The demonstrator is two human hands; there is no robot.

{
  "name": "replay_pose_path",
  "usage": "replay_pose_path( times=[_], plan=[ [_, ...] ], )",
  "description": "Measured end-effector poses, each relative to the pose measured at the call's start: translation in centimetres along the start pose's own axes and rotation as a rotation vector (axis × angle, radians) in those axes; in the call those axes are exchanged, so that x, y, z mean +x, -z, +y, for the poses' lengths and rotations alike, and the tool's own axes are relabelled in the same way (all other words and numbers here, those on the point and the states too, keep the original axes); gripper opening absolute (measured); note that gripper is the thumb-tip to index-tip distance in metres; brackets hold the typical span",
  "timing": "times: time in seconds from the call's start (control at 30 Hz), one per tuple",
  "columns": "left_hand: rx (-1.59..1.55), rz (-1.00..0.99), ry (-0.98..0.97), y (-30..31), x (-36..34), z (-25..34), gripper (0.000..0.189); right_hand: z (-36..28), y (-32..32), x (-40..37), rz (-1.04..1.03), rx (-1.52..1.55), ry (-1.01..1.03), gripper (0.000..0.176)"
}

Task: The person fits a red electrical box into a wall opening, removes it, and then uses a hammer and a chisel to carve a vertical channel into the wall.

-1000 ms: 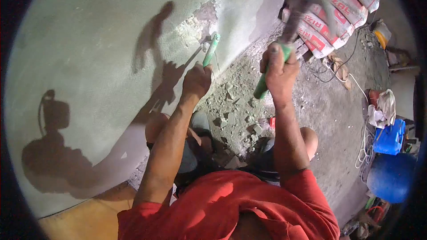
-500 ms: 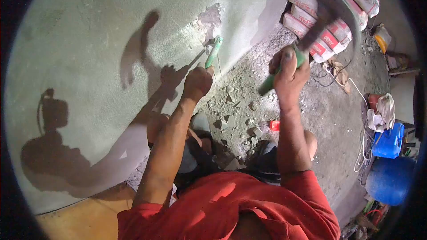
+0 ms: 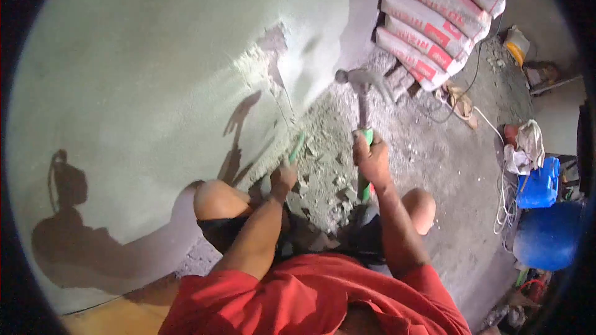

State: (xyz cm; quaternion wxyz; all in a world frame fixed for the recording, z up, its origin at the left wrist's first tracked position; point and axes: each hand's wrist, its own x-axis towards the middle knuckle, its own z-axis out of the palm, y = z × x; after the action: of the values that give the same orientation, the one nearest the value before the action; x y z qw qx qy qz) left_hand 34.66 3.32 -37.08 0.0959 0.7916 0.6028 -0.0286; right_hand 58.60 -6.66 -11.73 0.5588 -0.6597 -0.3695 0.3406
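A claw hammer (image 3: 364, 96) with a green-and-red grip stands head-up in my right hand (image 3: 374, 162), its fingers wrapped round the handle. Lower and to the left, my left hand (image 3: 285, 177) is closed around a green-handled chisel (image 3: 297, 147); its far end cannot be made out. Both tools are apart from the wall (image 3: 155, 74). A rough chipped patch (image 3: 264, 62) shows in the plaster, with a crack running down from it. Broken rubble (image 3: 323, 130) lies on the floor below and around my hands.
Stacked red-and-white cement bags (image 3: 428, 25) stand at the back right beside the wall. A white cord (image 3: 500, 180) runs along the floor at right, near a blue jerrycan (image 3: 539, 183) and a blue drum (image 3: 549, 236). My bent knees (image 3: 222, 200) flank the rubble.
My left hand has drawn the chisel down and away from the chipped patch. The hammer has come down from its raised position, moving left. The view has shifted slightly.
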Motion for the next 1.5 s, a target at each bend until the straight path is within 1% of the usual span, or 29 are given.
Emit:
replay_pose_path(
  times=[0.03, 0.07, 0.1, 0.2, 0.23, 0.27, 0.33, 0.37, 0.4, 0.5, 0.57, 0.73, 0.8, 0.83, 0.93, 0.97, 1.0, 1.03, 1.1, 1.13, 1.2, 1.23, 1.27, 1.33, 1.37, 1.4, 1.43, 1.47, 1.5],
  plan=[
    [-0.159, 0.020, -0.035, 0.3, 0.4, 0.7, 0.065, 0.2, 1.2, -0.1, -0.014, -0.107, 0.069, 0.038],
    [-0.322, 0.056, -0.069, 1.4, 0.1, 1.6, 0.057, -0.4, 1.8, -0.4, -0.026, -0.066, -0.019, 0.038],
    [-0.479, 0.045, 0.045, 8.3, -1.2, 4.7, 0.044, 0.0, 2.1, -0.1, -0.008, -0.042, -0.037, 0.038],
    [-0.573, 0.174, -0.013, 10.7, -2.3, 6.4, 0.041, 0.3, 2.2, 0.3, 0.005, 0.020, -0.071, 0.040],
    [-0.584, 0.148, -0.020, 13.7, -3.0, 7.0, 0.035, 0.5, 2.0, 0.2, -0.002, 0.054, -0.098, 0.041],
    [-0.580, 0.142, -0.012, 14.4, -2.8, 6.8, 0.035, 0.6, 1.8, 0.1, -0.008, 0.056, -0.107, 0.041],
    [-0.674, 0.490, -0.171, 15.2, -2.4, 6.1, 0.028, 0.2, 1.4, -0.2, -0.040, 0.082, -0.087, 0.044],
    [-0.647, 0.410, -0.132, 16.2, -2.0, 5.3, 0.024, -0.3, 0.9, -0.3, -0.046, 0.091, -0.109, 0.043],
    [-0.665, 0.390, -0.141, 19.6, -2.5, 5.5, 0.026, -0.6, 0.5, -0.3, -0.058, 0.084, -0.104, 0.043],
    [-0.587, 0.511, -0.185, 22.9, -0.9, 4.4, 0.031, -1.3, -0.4, 0.0, -0.129, 0.077, -0.048, 0.043],
    [-0.513, 0.357, -0.060, 24.8, -0.4, 3.9, 0.035, -1.5, -0.9, 0.4, -0.120, 0.034, -0.002, 0.042],
    [-0.479, 0.210, -0.046, 28.4, 0.6, 3.4, 0.045, -6.6, -1.0, 0.9, -0.125, 0.029, 0.060, 0.041],
    [-0.314, 0.049, 0.007, 29.7, 1.9, 3.5, 0.052, -7.9, -1.0, 1.8, -0.064, 0.038, 0.198, 0.041],
    [-0.312, -0.059, 0.063, 30.7, 2.4, 3.7, 0.054, -9.2, -1.6, 1.9, -0.024, 0.088, 0.280, 0.039],
    [-0.257, -0.119, 0.120, 33.9, 1.6, 4.4, 0.054, -3.9, -5.3, 3.5, 0.058, 0.237, 0.255, 0.040],
    [-0.245, -0.042, -0.002, 33.4, 1.2, 3.9, 0.053, 0.5, -7.1, 4.9, 0.051, -0.021, 0.266, 0.041],
    [-0.241, -0.040, -0.002, 32.4, 1.6, 3.4, 0.053, 3.7, -8.3, 6.1, 0.045, -0.283, 0.272, 0.042],
    [-0.267, -0.016, 0.000, 31.1, 2.5, 3.1, 0.054, 3.3, -8.3, 6.6, 0.051, -0.276, 0.273, 0.042],
    [-0.278, 0.075, -0.022, 30.7, 2.5, 3.2, 0.053, 1.1, -7.9, 7.3, -0.057, -0.289, 0.025, 0.043],
    [-0.273, 0.074, -0.031, 31.6, 2.1, 3.5, 0.053, -0.4, -7.2, 7.2, -0.048, -0.285, 0.023, 0.043],
    [-0.192, -0.018, 0.056, 33.9, 1.2, 4.1, 0.051, -4.9, -5.3, 6.6, 0.055, -0.089, 0.231, 0.039],
    [-0.141, -0.103, 0.060, 33.5, 2.3, 3.5, 0.052, -8.7, -4.2, 5.5, 0.060, 0.002, 0.258, 0.037],
    [-0.086, -0.134, 0.062, 35.9, 1.0, 4.7, 0.054, -12.1, -3.2, 4.9, 0.072, 0.097, 0.293, 0.036],
    [0.128, -0.137, -0.156, 33.8, 2.8, 3.1, 0.056, -14.0, -2.5, 5.0, 0.141, 0.197, 0.468, 0.030],
    [0.134, -0.135, -0.156, 33.3, 3.4, 3.0, 0.056, -13.8, -3.3, 4.6, 0.175, 0.275, 0.506, 0.026],
    [-0.047, -0.104, -0.056, 32.7, 3.6, 2.6, 0.055, -10.3, -4.5, 5.1, 0.100, 0.249, 0.475, 0.023],
    [-0.227, -0.072, 0.043, 32.1, 3.3, 2.4, 0.055, -4.2, -6.5, 6.3, 0.043, 0.068, 0.400, 0.027],
    [-0.227, -0.071, 0.043, 31.6, 3.1, 2.5, 0.055, -1.7, -7.8, 5.8, -0.036, -0.143, 0.197, 0.040],
    [-0.268, -0.074, 0.047, 31.5, 3.0, 2.6, 0.057, 1.0, -8.3, 6.6, -0.175, -0.560, 0.119, 0.052]
  ],
)
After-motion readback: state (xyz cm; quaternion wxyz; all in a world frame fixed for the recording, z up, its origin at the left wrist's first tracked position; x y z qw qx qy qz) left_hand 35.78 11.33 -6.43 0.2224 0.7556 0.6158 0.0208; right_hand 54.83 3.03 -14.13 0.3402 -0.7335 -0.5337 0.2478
